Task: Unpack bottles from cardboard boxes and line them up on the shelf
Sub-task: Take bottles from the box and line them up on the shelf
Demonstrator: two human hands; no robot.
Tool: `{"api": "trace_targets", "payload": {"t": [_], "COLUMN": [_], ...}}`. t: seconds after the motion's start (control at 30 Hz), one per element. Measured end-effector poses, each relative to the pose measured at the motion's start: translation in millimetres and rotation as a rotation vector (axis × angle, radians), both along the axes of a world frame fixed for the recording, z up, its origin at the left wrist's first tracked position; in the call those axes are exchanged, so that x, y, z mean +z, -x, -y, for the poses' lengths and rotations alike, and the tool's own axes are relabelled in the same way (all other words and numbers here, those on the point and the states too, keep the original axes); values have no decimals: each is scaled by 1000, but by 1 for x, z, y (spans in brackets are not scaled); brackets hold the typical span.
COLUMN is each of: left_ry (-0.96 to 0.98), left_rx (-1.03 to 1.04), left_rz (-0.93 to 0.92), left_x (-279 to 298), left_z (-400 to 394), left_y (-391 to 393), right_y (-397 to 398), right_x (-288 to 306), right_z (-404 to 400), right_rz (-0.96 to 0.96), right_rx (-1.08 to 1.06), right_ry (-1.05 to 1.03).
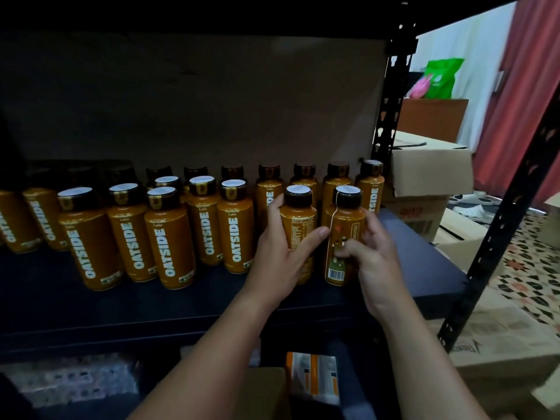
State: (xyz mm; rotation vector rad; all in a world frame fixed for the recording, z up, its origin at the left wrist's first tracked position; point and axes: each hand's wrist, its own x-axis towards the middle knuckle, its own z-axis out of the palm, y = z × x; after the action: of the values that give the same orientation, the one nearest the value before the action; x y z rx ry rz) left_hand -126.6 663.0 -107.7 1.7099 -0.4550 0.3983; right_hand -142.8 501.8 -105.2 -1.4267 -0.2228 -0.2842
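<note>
Fingers (274,207) of each hand are curled round one bottle.
Left bottle (298,225) and right bottle (344,234) are held upright, side by side, on the shelf (212,292); more bottles (169,234) are lined up leftward.

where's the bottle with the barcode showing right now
In the head view, the barcode bottle stands at the shelf's right end, gripped by the right hand, beside the left hand's bottle.

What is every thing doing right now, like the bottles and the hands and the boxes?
Left hand: grips the left held bottle.
Right hand: grips the right held bottle.
Left held bottle: upright, capped, label text facing away.
Right held bottle: upright, capped, barcode showing.
Shelved bottles: upright, capped, in rows.
Shelf: partly filled.
Cardboard box: flap open.
</note>
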Motion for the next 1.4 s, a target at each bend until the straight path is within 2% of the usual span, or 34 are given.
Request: {"api": "trace_targets", "payload": {"t": [0.23,0.6,0.9,1.1,1.4], "left_ry": [-42,-57,-106,-66,-208], "left_rx": [-16,27,134,85,366], "left_rz": [-3,34,106,67,266], "left_x": [-5,-9,-9,-6,-11], "left_z": [-8,-10,-7,-9,-4], "left_y": [5,6,7,7,8], "right_y": [4,7,8,8,6], "right_x": [-4,-3,-5,-6,-8], "right_z": [3,1,-1,1,2], "right_rz": [-23,-44,-33,-42,-42], "right_rx": [-41,-76,-117,-122,-140], "right_ry": [90,106,140,164,163]}}
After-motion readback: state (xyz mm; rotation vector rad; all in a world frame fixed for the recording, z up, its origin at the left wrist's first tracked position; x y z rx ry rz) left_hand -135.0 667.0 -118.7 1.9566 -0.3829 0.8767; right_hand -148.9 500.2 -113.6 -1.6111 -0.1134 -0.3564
